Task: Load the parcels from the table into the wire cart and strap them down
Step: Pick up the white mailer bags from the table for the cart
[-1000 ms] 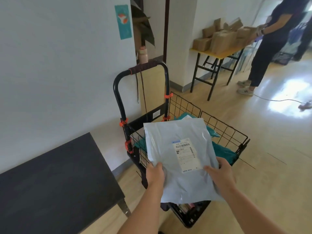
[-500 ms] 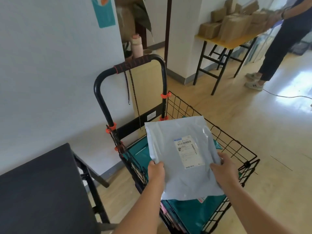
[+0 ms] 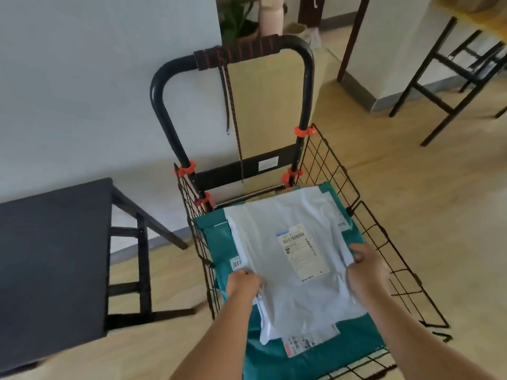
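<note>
My left hand (image 3: 242,283) pinches the near left edge of the white poly mailer (image 3: 277,292), fingers curled over it. My right hand (image 3: 366,270) has its grip closed on the right edge, thumb on top. The mailer lies flat, its shipping label (image 3: 301,253) facing up, low inside the wire cart (image 3: 384,234). It sits on a teal parcel (image 3: 274,357) that fills most of the basket floor. More white edges peek out under its left and near sides, so I judge at least one other mailer lies between the two.

This is the loading step, at the point of setting down. The mailer looks as good as landed, and what my grip needs next is simply to let go and draw back over the rim without dragging the slippery film askew.

To my left, just beside the cart, stands the dark surface (image 3: 52,256). Only part of it shows, so I cannot tell whether any parcels wait there.

Further off, the elastic cord (image 3: 236,52) is wound round the black handle (image 3: 308,86), two ends dangling towards the basket. Strapping is not yet begun. It will call for unwinding that cord and stretching it across the stack to the wire sides.

Beyond the handle is a potted plant (image 3: 236,23), and off to the right the black legs of another table (image 3: 439,86).
</note>
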### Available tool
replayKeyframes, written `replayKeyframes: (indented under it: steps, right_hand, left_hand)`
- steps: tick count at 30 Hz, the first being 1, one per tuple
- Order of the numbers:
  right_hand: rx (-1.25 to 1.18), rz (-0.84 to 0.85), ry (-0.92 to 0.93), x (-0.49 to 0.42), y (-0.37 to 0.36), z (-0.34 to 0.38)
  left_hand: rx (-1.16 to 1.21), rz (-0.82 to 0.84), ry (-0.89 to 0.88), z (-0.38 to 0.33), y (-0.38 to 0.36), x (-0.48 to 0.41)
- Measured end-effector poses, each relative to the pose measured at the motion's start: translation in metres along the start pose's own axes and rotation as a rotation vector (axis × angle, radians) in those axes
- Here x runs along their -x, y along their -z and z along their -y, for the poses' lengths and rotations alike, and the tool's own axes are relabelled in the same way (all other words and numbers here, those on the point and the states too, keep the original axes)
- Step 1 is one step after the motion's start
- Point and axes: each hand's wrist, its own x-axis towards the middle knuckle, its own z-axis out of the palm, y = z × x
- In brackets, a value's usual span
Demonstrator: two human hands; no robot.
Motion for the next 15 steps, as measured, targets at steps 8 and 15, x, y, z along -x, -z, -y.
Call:
replayKeyframes:
  steps: [8, 15]
  right_hand:
    - [0.222, 0.153, 0.008, -0.041, -0.021, -0.032]
    - [0.418, 0.053, 0.29, -0.047, -0.03, -0.038]
  left_hand:
    - [0.053, -0.111, 0.118, 0.029, -0.04, -0.018]
    - [-0.233, -0.397, -0.026, 0.03, -0.05, -0.011]
